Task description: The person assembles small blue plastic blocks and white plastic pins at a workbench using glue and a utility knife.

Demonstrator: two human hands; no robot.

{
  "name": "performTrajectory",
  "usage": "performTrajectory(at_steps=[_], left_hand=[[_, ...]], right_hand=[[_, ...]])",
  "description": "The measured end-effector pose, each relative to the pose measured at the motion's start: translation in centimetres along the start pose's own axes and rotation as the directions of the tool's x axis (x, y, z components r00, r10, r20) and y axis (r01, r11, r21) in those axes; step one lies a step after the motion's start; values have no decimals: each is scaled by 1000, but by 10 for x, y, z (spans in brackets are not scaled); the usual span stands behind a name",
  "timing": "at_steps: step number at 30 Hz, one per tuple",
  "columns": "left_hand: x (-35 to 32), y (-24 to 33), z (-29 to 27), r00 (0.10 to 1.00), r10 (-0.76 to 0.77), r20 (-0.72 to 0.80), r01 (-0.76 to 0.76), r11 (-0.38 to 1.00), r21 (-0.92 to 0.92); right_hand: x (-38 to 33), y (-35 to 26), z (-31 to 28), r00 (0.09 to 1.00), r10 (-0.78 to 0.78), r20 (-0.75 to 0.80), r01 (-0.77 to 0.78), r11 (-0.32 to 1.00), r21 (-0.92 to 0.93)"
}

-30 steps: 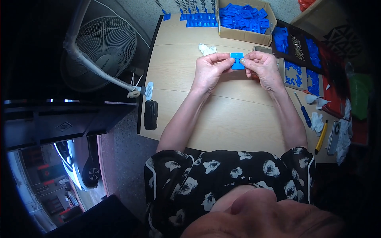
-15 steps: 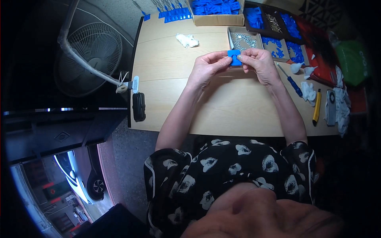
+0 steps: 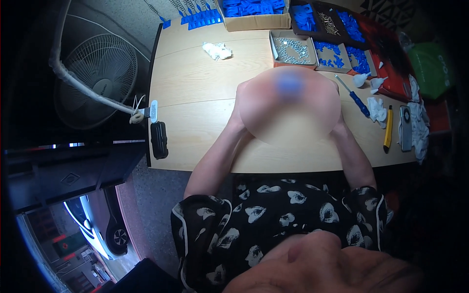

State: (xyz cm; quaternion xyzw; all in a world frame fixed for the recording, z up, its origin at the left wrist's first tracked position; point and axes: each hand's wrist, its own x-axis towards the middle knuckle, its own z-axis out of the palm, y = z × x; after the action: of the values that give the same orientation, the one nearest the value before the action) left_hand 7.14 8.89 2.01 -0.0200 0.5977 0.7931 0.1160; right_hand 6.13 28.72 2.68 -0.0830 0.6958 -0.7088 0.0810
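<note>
A round blurred patch covers the middle of my grasp, so my fingers cannot be made out. My left hand (image 3: 248,101) and my right hand (image 3: 330,100) face each other over the wooden table (image 3: 195,107), wrists and forearms showing sharply. Between them a smeared blue piece (image 3: 290,84) appears at the patch's upper part. Its outline and how it is gripped are hidden. Just beyond the hands lies a shallow cardboard tray of small shiny metal parts (image 3: 293,51).
Farther back stand a cardboard box (image 3: 256,23) of blue plastic parts and trays of small blue pieces (image 3: 330,54). At right lie a screwdriver (image 3: 359,102), a yellow utility knife (image 3: 388,129) and white crumpled cloths (image 3: 420,129). A black case (image 3: 159,140) sits by the left edge.
Earlier, both hands pinched a flat blue plastic piece in clear sight; now blur hides that grip. The blue piece and hands appear slightly nearer me, and the whole view has shifted a little.
</note>
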Motion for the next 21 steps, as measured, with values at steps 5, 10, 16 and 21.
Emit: performTrajectory(at_steps=[5, 10, 16, 21], left_hand=[[-2, 1, 0, 999, 26, 25, -26, 1000, -9], [-5, 2, -5, 999, -2, 42, 2, 1000, 2], [-1, -2, -5, 996, -75, 58, 77, 996, -45], [-1, -4, -4, 996, -84, 33, 85, 996, -37]], right_hand=[[-4, -2, 3, 999, -49, -6, 49, 998, 42], [-5, 0, 5, 1000, -11, 11, 10, 998, 60], [-6, 2, 4, 999, 46, 0, -46, 995, 87], [-5, 8, 3, 997, 73, 12, -74, 993, 97]])
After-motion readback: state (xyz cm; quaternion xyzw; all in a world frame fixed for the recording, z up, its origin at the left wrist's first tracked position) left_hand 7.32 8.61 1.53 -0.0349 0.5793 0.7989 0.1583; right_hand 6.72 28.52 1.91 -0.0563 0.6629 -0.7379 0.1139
